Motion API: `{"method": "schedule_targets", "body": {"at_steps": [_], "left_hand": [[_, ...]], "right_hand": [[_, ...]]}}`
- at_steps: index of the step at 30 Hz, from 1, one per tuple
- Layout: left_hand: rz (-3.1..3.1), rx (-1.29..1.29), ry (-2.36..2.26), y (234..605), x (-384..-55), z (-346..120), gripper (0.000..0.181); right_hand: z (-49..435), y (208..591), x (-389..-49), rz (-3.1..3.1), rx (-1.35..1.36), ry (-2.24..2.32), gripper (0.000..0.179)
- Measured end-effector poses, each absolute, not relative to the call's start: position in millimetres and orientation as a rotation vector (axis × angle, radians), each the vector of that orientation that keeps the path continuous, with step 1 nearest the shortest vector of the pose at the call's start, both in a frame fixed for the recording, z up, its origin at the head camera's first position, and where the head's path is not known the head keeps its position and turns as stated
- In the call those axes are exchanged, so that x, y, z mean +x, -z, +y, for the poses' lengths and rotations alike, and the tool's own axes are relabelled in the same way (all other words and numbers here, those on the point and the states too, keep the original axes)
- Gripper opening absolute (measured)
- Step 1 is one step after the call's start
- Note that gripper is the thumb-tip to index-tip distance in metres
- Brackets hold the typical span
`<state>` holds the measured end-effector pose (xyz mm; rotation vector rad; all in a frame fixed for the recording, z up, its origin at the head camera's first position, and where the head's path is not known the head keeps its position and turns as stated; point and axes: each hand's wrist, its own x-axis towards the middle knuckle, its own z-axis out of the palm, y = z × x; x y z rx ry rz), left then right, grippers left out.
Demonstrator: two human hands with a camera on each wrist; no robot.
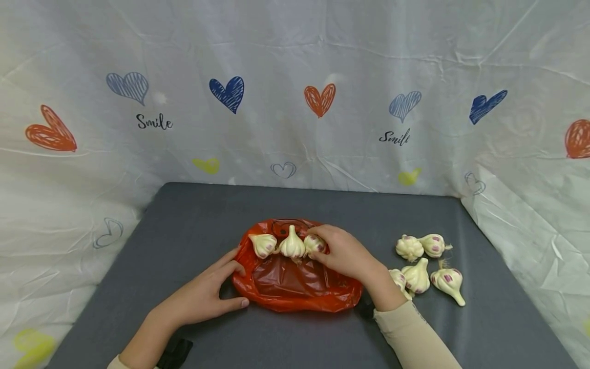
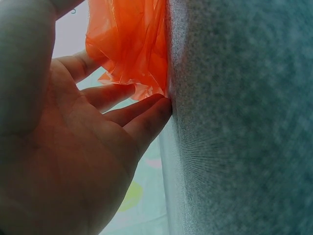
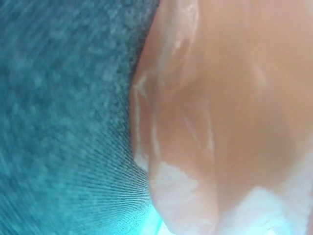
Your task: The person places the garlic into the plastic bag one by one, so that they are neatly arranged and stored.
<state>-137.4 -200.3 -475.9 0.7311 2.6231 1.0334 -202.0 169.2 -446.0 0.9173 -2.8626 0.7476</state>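
Note:
A red plastic bag lies opened out on the dark table, its edge rolled round into a rim. Inside, along its far part, sit a garlic bulb at the left and another garlic bulb in the middle. My right hand holds a third garlic bulb between thumb and fingers at the bag's right side. My left hand rests by the left rim, fingers spread and fingertips at the plastic. The left wrist view shows its fingers against the bag; red plastic fills much of the right wrist view.
Several more garlic bulbs lie right of the bag, one partly hidden behind my right forearm. The grey table ends at a white curtain printed with hearts. A black strap shows by my left wrist.

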Motion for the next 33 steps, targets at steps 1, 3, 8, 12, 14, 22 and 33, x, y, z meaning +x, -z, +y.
{"method": "schedule_targets", "body": {"at_steps": [1,3,8,12,14,22,33], "left_hand": [[2.621,0.730,-1.033,475.7,-137.5,-200.2,0.043],[2.617,0.733,-1.033,475.4,-137.7,-200.1,0.044],[2.613,0.735,-1.035,475.1,-137.4,-200.7,0.044],[2.616,0.738,-1.036,474.6,-137.3,-200.6,0.043],[2.614,0.739,-1.038,474.4,-137.4,-200.5,0.043],[2.621,0.720,-1.043,476.8,-138.3,-200.3,0.043],[2.633,0.702,-1.028,479.3,-138.8,-200.5,0.043]], "right_hand": [[169.3,446.3,-202.2,-2.862,0.919,-0.743,0.050],[169.6,446.6,-202.3,-2.858,0.919,-0.735,0.050],[170.7,445.3,-203.1,-2.855,0.913,-0.738,0.053],[171.6,441.6,-202.8,-2.857,0.903,-0.758,0.054],[172.1,440.4,-202.3,-2.861,0.893,-0.764,0.054],[177.2,431.8,-200.1,-2.832,0.892,-0.821,0.055],[205.1,403.1,-195.4,-2.826,0.669,-0.959,0.055]]}}
